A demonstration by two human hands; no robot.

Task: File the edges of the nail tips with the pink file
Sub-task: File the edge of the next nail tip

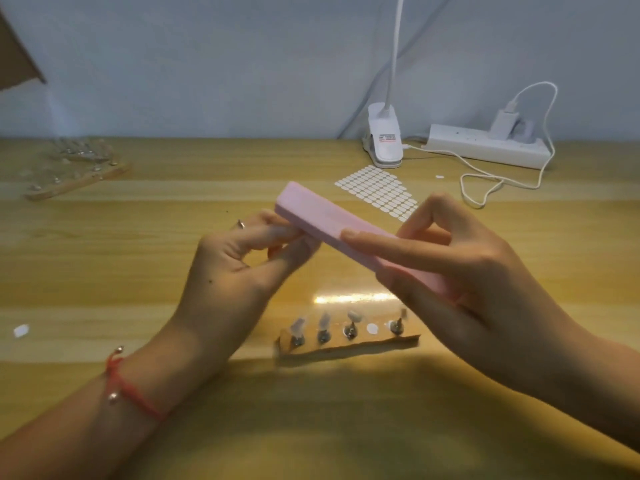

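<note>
My right hand [460,271] grips the pink block file [322,216] at its near end, index finger laid along its top, and holds it slanted above the table. My left hand [242,258] is raised under the file's far end, its fingers curled and pinching something small that the file and blur hide, perhaps a nail tip on its metal stand. Below both hands a wooden strip [349,344] lies on the table, carrying several clear nail tips [325,322] on metal stands and one bare white sticker spot.
A sheet of white oval stickers [379,192] lies behind the hands. At the back right stand a clip lamp [384,140], a power strip [488,145] and a looping white cable. A second wooden holder with nail tips [74,169] is at the far left. A white scrap [21,330] lies near left.
</note>
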